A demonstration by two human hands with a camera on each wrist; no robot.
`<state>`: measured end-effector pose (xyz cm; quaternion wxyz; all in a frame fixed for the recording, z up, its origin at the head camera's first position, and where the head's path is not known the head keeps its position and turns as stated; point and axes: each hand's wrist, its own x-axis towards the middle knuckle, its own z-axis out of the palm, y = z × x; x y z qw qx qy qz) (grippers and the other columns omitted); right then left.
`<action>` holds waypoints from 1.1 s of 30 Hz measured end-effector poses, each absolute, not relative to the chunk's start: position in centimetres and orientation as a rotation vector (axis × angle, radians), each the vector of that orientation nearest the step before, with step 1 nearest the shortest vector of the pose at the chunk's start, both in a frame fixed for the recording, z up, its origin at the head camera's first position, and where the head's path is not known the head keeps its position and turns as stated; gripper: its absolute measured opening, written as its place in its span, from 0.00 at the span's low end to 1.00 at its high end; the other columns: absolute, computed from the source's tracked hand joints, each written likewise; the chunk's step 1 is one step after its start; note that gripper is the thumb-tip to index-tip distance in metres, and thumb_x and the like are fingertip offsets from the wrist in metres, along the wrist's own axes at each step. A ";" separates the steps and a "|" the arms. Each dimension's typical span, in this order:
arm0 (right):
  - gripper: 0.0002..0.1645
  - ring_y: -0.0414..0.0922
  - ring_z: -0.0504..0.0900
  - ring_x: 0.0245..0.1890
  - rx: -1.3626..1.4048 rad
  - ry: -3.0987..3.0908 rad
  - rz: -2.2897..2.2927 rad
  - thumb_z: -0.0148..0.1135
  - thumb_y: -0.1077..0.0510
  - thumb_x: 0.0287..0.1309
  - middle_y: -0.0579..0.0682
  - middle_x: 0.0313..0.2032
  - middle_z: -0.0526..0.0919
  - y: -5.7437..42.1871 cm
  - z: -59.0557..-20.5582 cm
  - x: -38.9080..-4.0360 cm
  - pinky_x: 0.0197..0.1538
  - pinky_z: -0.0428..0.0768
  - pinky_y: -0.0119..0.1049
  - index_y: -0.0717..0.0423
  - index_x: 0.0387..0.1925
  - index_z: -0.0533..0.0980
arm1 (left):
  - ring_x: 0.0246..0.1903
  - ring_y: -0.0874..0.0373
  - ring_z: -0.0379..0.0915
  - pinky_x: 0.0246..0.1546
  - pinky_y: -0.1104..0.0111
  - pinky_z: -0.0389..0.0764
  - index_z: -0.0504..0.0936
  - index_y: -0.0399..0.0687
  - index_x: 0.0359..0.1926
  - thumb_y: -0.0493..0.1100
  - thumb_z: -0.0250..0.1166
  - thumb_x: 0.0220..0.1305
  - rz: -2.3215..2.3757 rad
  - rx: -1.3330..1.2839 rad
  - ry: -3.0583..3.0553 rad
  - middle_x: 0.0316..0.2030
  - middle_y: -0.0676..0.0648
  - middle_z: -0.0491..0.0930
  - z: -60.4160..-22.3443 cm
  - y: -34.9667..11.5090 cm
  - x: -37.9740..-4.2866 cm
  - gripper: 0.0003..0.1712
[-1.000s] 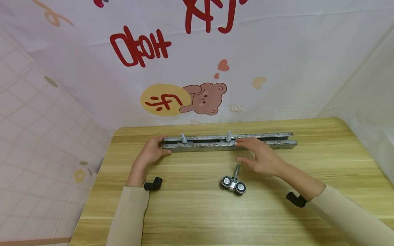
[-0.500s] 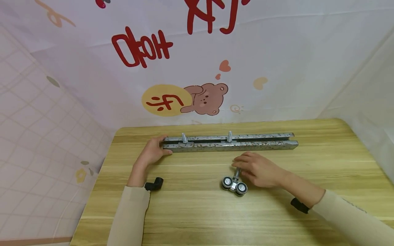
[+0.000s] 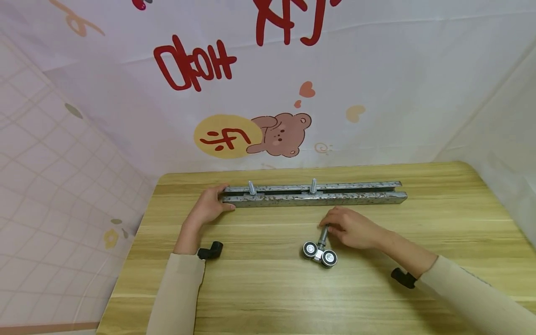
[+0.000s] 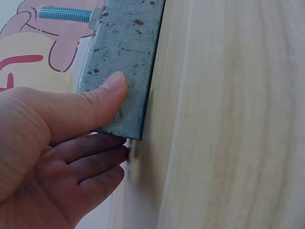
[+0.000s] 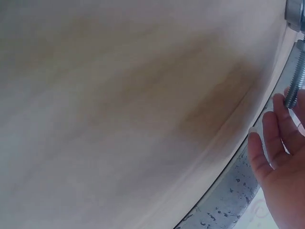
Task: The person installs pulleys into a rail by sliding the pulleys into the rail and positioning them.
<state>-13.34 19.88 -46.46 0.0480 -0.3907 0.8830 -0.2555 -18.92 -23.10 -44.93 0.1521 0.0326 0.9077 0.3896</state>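
Observation:
A speckled metal channel rail (image 3: 351,199) lies along the back of the wooden table. My left hand (image 3: 207,205) grips its left end, with the thumb (image 4: 107,98) on the front face and several fingers past the end. Two threaded bolts (image 3: 313,186) stand up from the rail's slot. Nearer to me lies a trolley roller (image 3: 319,254) with black-rimmed wheels and a threaded stem. The fingertips of my right hand (image 3: 356,229) pinch the stem's (image 5: 296,78) end; its wheels are mostly cut off in the right wrist view.
The wooden table (image 3: 268,293) meets a printed white cloth (image 3: 377,70) behind the rail. More cloth hangs at the left and right sides. A black wrist-camera piece (image 3: 210,251) sits at the left wrist, another (image 3: 404,278) at the right.
My right hand has come down from the rail towards me and now pinches the trolley roller's stem. The left hand keeps its grip on the rail's end.

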 end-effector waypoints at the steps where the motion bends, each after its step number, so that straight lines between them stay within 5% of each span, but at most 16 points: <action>1: 0.14 0.41 0.82 0.47 -1.193 2.691 -0.792 0.67 0.69 0.63 0.42 0.44 0.87 19.9 -46.4 -13.3 0.53 0.83 0.46 0.54 0.47 0.88 | 0.77 0.36 0.55 0.73 0.43 0.64 0.62 0.39 0.80 0.40 0.75 0.67 1.117 0.094 2.604 0.77 0.34 0.63 -44.9 -23.1 -18.9 0.46; 15: 0.11 0.36 0.77 0.39 -1.128 2.592 -0.971 0.65 0.69 0.68 0.38 0.40 0.83 19.9 -44.8 -12.3 0.42 0.80 0.36 0.54 0.45 0.85 | 0.77 0.36 0.55 0.73 0.44 0.64 0.63 0.38 0.80 0.40 0.75 0.67 1.108 0.099 2.610 0.77 0.33 0.62 -45.1 -23.0 -19.0 0.46; 33: 0.07 0.36 0.80 0.39 -1.177 2.361 -1.222 0.67 0.65 0.70 0.36 0.40 0.85 19.1 -42.8 -10.5 0.44 0.81 0.36 0.50 0.42 0.85 | 0.76 0.36 0.56 0.73 0.43 0.63 0.63 0.38 0.79 0.40 0.74 0.68 1.097 0.105 2.621 0.76 0.33 0.63 -45.1 -23.3 -19.0 0.45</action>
